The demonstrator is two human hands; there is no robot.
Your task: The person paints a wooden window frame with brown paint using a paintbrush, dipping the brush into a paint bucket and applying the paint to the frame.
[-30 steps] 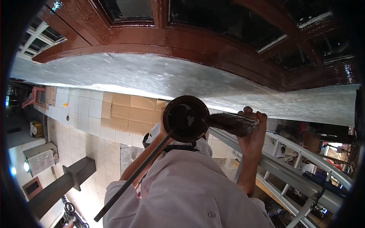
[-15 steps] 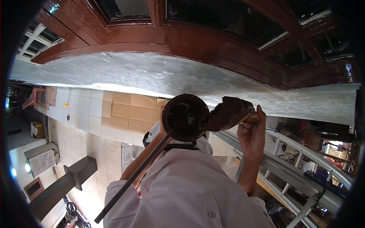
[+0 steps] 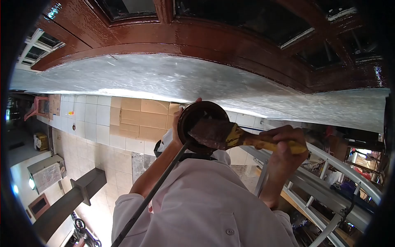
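My left hand (image 3: 177, 125) is wrapped round the side of a round dark pot (image 3: 181, 123), its inside dark brown. A wide paintbrush (image 3: 230, 136) with dark, paint-covered bristles lies over the pot's mouth, bristle end pointing left. Its yellow handle is gripped in my right hand (image 3: 284, 144). A long thin grey rod (image 3: 158, 183) runs from the pot's lower left edge down to the bottom of the view; how it meets the pot cannot be made out.
Glossy red-brown window frames (image 3: 135, 39) and a grey wall ledge (image 3: 144, 76) span the top. A metal ladder (image 3: 302, 177) stands at the right. Cardboard (image 3: 142, 117) lies on the tiled floor (image 3: 92, 138) to the left, with a dark square post (image 3: 68, 201) below.
The brush has turned so its handle now points right and its bristles overlie the pot's mouth. My right hand has shifted right and changed its hold on the handle.
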